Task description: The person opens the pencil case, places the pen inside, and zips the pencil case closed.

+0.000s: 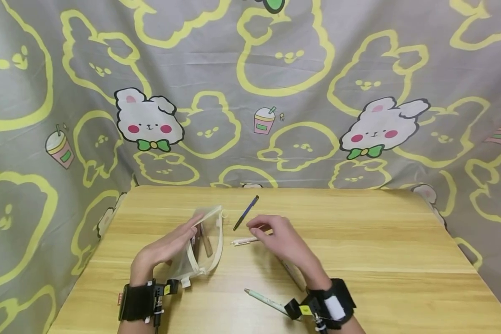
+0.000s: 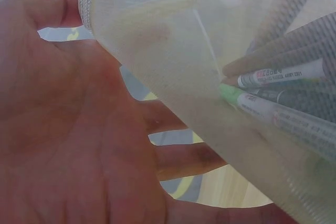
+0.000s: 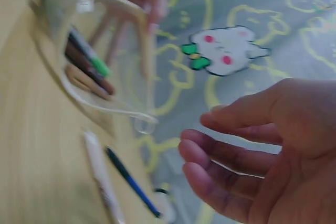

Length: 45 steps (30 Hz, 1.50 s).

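Note:
A translucent mesh zip pouch (image 1: 178, 270) stands tipped on the table with its pale-edged mouth facing right. My left hand (image 1: 167, 248) holds it from the left, the thumb at the rim and the other fingers spread behind the mesh. Inside lie several pens and markers, among them a green-tipped marker (image 2: 257, 103) and a brown pen (image 1: 207, 245). My right hand (image 1: 281, 239) hovers right of the pouch, fingers loosely bent with nothing between them. Below its fingertips lies a white pen (image 1: 242, 241), partly hidden by the hand in the head view.
A blue pen (image 1: 246, 212) with a dark tip lies behind the white one. Nearer me is a pale green pen (image 1: 265, 299), its end behind the right wrist camera. A greyish pen (image 1: 293, 274) lies under my right forearm. Patterned curtain (image 1: 292, 153) surrounds the table's back and sides.

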{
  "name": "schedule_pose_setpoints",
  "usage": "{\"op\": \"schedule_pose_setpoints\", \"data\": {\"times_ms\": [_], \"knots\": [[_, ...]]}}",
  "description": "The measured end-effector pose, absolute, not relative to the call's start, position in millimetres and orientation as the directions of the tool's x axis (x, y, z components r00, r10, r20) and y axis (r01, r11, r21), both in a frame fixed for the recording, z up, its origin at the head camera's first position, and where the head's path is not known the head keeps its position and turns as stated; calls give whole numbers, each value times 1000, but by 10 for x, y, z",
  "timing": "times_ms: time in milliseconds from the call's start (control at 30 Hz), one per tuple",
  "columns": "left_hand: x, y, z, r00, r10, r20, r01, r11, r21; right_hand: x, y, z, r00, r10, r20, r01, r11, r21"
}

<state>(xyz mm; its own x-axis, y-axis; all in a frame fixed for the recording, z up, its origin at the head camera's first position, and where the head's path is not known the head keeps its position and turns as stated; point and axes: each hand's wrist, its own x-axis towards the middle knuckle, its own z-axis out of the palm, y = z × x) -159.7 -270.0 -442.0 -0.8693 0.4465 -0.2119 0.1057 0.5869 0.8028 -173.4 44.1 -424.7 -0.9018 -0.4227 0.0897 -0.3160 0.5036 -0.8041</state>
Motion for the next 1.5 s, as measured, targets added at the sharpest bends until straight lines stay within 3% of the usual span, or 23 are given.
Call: {"op": "schedule_pose_setpoints", "data": {"times_ms": [233, 433, 567, 1033, 1500], "knots": [[-1604, -2695, -4419, -871, 437, -225, 89, 590, 802, -1583, 713, -4114, -882, -464, 82, -373, 581, -723], [-1586, -2718, -4444, -873, 429, -234, 74, 590, 804, -1442, 722, -4117, -798, -601, -39, -448, 635, -630], [-1581, -2735, -4465, -868, 446, -216, 100, 585, 805, -1314, 657, -4161, -771, -620, -145, -440, 683, -582], [-1591, -2713, -4412, -870, 442, -220, 97, 591, 801, -1049, 415, -4368, -773, -558, -302, -447, 817, -365], [-1585, -2722, -4430, -866, 437, -244, 69, 586, 807, -952, 291, -4567, -772, -582, -255, -534, 812, -236]]}}
